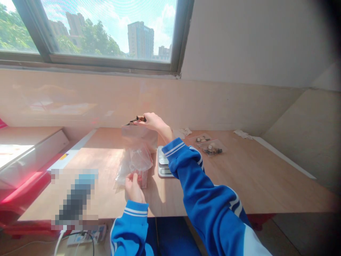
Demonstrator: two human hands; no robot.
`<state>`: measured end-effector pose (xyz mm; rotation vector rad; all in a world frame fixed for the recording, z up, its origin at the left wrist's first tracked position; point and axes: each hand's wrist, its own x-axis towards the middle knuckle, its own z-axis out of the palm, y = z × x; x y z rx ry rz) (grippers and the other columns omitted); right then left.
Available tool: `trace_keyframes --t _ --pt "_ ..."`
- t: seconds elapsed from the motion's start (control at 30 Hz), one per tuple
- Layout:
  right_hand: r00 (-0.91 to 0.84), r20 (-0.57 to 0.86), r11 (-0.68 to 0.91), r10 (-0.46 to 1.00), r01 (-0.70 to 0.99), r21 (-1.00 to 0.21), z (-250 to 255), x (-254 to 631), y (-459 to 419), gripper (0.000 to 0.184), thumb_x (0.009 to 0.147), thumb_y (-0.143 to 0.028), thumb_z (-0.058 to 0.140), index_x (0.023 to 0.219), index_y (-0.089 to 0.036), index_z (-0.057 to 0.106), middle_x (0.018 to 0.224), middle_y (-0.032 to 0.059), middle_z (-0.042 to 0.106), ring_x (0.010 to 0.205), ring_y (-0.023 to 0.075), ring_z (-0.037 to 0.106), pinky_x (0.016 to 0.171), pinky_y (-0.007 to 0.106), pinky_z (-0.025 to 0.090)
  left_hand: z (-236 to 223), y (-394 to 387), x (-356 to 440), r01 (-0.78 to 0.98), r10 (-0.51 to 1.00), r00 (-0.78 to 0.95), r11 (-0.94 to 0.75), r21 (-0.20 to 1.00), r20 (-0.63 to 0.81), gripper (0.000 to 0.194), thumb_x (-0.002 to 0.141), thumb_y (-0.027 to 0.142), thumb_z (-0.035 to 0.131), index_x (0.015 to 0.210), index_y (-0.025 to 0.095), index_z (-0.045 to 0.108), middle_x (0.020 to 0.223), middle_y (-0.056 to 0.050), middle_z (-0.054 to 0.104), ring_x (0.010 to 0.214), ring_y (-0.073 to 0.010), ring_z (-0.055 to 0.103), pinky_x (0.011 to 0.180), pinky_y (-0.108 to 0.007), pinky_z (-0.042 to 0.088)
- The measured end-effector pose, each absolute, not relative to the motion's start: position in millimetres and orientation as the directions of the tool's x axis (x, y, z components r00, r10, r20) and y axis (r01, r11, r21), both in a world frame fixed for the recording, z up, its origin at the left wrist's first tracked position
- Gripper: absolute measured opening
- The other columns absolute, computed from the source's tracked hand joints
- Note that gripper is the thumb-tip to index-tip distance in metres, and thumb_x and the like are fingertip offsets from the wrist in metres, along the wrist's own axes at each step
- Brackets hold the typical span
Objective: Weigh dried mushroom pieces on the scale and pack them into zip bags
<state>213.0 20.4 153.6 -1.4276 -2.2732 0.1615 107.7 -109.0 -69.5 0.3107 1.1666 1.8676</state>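
Observation:
My right hand [152, 121] reaches over the top of a pale, box-like container [144, 137] at the back of the table. Its fingers are closed around small dark brown pieces [140, 118], whose kind I cannot make out. In front of the container lies a pile of clear plastic bags [140, 158]. My left hand [134, 186] pinches the near edge of these bags, by a reddish strip. Beside them, partly hidden by my right sleeve, is a small kitchen scale [163, 161] with a silver top.
Two clear bags holding dark and light pieces, the nearer one [213, 147] in front, lie right of the scale. Crumpled white tissue [243, 134] sits at the back. A blurred-out object [76, 197] is at the left, above a power strip [87, 234]. A wall and window stand behind.

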Motion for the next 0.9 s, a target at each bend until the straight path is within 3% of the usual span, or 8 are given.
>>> trace_keyframes --t 0.13,0.27,0.4,0.57,0.73,0.9 --pt "-0.258 0.39 0.408 0.884 0.834 -0.372 147.2 214.2 21.5 0.041 0.084 -0.054 0.056 0.105 -0.019 0.055 0.099 0.0096 0.069 0.086 0.0229 0.063 0.067 0.027 0.043 -69.5 -109.6 108.1 -0.556 0.805 -0.553 -0.164 0.815 -0.215 0.013 0.077 0.015 0.065 0.084 0.015 0.054 0.078 0.0 0.06 0.068 -0.0087 0.061 0.066 -0.021 0.047" --pt "-0.274 0.459 0.477 0.845 0.773 -0.417 141.3 212.7 21.6 0.037 0.086 -0.043 0.058 0.113 -0.021 0.046 0.099 0.0056 0.068 0.086 0.0215 0.063 0.069 0.029 0.045 -68.5 -111.0 109.1 -0.562 0.819 -0.535 -0.162 0.811 -0.207 0.017 0.076 0.018 0.067 0.086 0.015 0.053 0.076 0.0 0.061 0.065 -0.0102 0.062 0.061 -0.021 0.048" --pt "-0.283 0.515 0.491 0.809 0.807 -0.328 137.3 210.0 17.7 0.021 0.09 -0.036 0.055 0.104 -0.02 0.052 0.102 0.0064 0.063 0.087 0.0187 0.061 0.071 0.027 0.045 -65.9 -112.3 111.0 -0.559 0.824 -0.535 -0.176 0.81 -0.189 0.02 0.074 0.019 0.068 0.086 0.016 0.053 0.077 0.0 0.061 0.066 -0.01 0.062 0.061 -0.021 0.049" --pt "-0.285 0.536 0.46 0.795 0.859 -0.225 131.8 207.5 13.2 0.029 0.093 -0.045 0.048 0.097 -0.017 0.058 0.108 0.0107 0.056 0.09 0.0187 0.058 0.071 0.027 0.045 -64.4 -114.0 113.7 -0.529 0.84 -0.528 -0.21 0.822 -0.126 0.022 0.071 0.021 0.07 0.085 0.016 0.054 0.082 -0.001 0.063 0.072 -0.0095 0.062 0.069 -0.02 0.048" --pt "-0.277 0.587 0.48 0.76 0.849 -0.221 126.0 208.7 14.9 0.032 0.093 -0.043 0.049 0.105 -0.014 0.056 0.105 0.0115 0.056 0.096 0.0208 0.055 0.076 0.029 0.044 -67.6 -115.9 115.0 -0.487 0.847 -0.528 -0.24 0.84 -0.063 0.026 0.067 0.028 0.072 0.084 0.017 0.054 0.082 -0.001 0.061 0.073 -0.0115 0.059 0.067 -0.023 0.046" --pt "-0.273 0.61 0.494 0.744 0.84 -0.227 125.5 211.7 13.6 0.029 0.092 -0.042 0.052 0.109 -0.019 0.054 0.101 0.0072 0.058 0.09 0.0194 0.053 0.073 0.028 0.043 -69.1 -116.3 115.3 -0.45 0.848 -0.529 -0.236 0.861 -0.043 0.031 0.066 0.034 0.072 0.084 0.019 0.051 0.082 -0.001 0.061 0.071 -0.0127 0.058 0.061 -0.023 0.044"
